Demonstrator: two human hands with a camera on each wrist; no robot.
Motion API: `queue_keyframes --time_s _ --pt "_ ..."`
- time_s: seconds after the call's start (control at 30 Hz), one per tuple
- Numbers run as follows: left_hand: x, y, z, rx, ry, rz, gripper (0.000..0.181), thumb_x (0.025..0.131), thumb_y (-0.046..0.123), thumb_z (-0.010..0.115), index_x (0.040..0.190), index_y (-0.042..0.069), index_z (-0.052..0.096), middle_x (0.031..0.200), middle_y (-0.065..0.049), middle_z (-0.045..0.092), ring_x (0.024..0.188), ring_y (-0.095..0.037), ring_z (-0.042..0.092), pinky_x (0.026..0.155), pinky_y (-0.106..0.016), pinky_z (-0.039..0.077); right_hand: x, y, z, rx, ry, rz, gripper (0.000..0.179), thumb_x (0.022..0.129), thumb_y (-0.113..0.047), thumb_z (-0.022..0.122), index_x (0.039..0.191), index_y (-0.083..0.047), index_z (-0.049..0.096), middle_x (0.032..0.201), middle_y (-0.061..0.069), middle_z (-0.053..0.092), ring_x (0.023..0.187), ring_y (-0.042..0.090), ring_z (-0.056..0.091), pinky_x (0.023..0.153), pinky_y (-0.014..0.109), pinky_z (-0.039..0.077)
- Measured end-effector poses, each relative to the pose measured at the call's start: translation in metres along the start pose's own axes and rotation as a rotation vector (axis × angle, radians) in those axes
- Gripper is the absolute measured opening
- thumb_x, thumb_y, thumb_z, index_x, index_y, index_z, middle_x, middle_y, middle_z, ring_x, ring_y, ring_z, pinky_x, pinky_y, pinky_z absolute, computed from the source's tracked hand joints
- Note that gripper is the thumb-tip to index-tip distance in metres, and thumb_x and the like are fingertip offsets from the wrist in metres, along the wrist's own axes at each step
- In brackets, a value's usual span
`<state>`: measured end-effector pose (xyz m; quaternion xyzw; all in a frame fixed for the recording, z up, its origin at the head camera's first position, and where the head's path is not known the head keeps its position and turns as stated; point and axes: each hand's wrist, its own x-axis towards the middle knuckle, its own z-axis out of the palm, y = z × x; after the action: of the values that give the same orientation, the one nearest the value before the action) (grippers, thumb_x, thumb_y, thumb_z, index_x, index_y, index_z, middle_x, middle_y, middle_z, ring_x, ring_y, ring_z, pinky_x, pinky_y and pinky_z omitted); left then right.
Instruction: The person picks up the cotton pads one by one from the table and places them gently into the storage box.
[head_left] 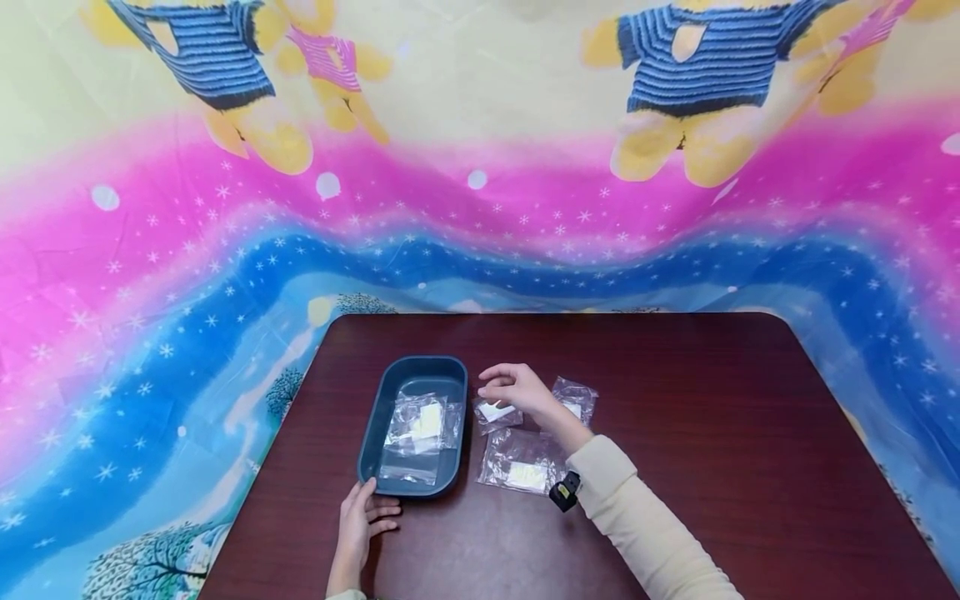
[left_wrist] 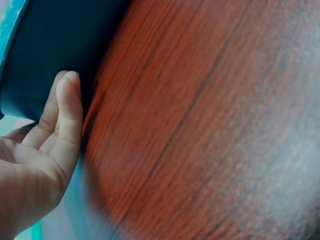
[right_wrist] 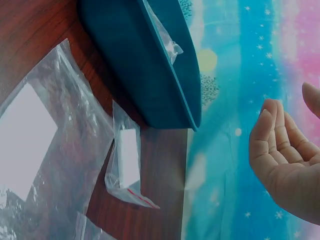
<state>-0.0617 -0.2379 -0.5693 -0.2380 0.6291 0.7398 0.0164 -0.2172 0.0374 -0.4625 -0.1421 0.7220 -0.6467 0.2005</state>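
A dark teal plastic bin (head_left: 367, 442) stands on the table, with clear plastic bags (head_left: 420, 425) bearing white labels inside. At its near left corner my left hand (head_left: 358, 525) touches the outer wall with extended fingers; the left wrist view shows those fingers (left_wrist: 69, 110) against the wall. My right hand (head_left: 517, 387) is raised just right of the bin, fingers loosely bent and nothing in them. Below it lies a small clear bag (head_left: 495, 415) with a white label, also seen as a zip bag (right_wrist: 129, 155) with a red strip in the right wrist view.
A larger clear bag (head_left: 517, 458) lies right of the bin, near the right forearm. Another bag (head_left: 576, 400) is behind the right wrist. The dark red wooden table (head_left: 712, 400) reaches back to a printed cloth (head_left: 525, 217) hanging behind it.
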Motion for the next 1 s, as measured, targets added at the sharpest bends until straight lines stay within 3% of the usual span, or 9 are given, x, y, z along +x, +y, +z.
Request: queue_keyframes --time_s 0.3,0.6,0.77,1.0 --pt "0.000 0.000 0.000 0.000 0.006 0.001 0.045 0.097 0.028 0.039 0.125 -0.006 0.033 0.074 -0.015 0.064 0.064 -0.021 0.064 0.051 -0.035 0.053 -0.011 -0.002 -0.015 -0.019 -0.012 -0.012 0.034 0.083 -0.009 0.064 0.114 0.004 0.057 0.092 0.022 0.063 0.081 0.031 0.061 0.065 0.031 0.052" --pt "0.000 0.000 -0.001 0.000 0.003 0.001 0.043 0.098 0.029 0.039 0.122 -0.006 0.035 0.073 -0.014 0.064 0.064 -0.021 0.064 0.052 -0.035 0.053 -0.017 0.000 -0.028 -0.016 0.000 -0.011 0.037 0.083 -0.006 0.064 0.116 0.007 0.054 0.081 0.009 0.064 0.067 0.013 0.059 0.065 0.034 0.051" --pt "0.001 0.000 -0.001 -0.002 0.003 -0.006 0.044 0.098 0.030 0.039 0.123 -0.006 0.035 0.073 -0.013 0.064 0.065 -0.022 0.064 0.053 -0.037 0.053 -0.017 0.009 -0.038 -0.104 0.049 0.009 0.039 0.080 -0.009 0.068 0.115 0.004 0.056 0.079 0.005 0.064 0.068 0.016 0.059 0.063 0.033 0.050" --pt "0.001 0.000 0.000 0.000 0.002 -0.009 0.046 0.097 0.030 0.040 0.126 -0.005 0.033 0.073 -0.013 0.064 0.065 -0.022 0.064 0.053 -0.037 0.053 -0.016 0.030 -0.059 -0.117 0.120 0.016 0.043 0.078 -0.009 0.070 0.115 0.007 0.054 0.078 0.008 0.062 0.073 0.028 0.059 0.064 0.035 0.050"
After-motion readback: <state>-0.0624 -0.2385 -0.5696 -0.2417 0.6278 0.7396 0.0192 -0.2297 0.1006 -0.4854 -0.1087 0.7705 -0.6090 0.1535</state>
